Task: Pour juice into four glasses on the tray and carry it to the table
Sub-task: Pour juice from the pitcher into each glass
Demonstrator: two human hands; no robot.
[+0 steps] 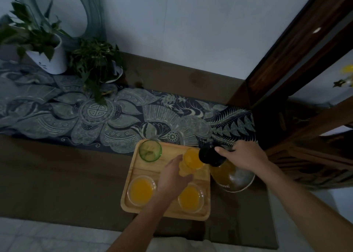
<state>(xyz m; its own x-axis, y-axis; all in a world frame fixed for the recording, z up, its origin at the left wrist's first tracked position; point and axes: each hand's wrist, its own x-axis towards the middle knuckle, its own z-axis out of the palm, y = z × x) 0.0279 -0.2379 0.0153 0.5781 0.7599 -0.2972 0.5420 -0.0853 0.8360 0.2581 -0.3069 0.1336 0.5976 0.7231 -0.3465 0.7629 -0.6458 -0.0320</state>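
Observation:
A wooden tray (133,175) lies near the front edge of the brown counter. Two clear glasses of orange juice stand on its near side, one at the left (141,190) and one at the right (191,197). At the far left of the tray a green glass (150,150) holds no juice. My left hand (174,176) wraps around the far right glass (193,158), which holds orange juice. My right hand (242,156) grips the glass jug (232,175) by its dark lid; the jug is tilted toward that glass.
A patterned dark cloth runner (114,116) crosses the counter behind the tray. Two potted plants (47,45) (97,62) stand at the back left. A dark wooden cabinet frame (298,70) rises at the right, close to the jug.

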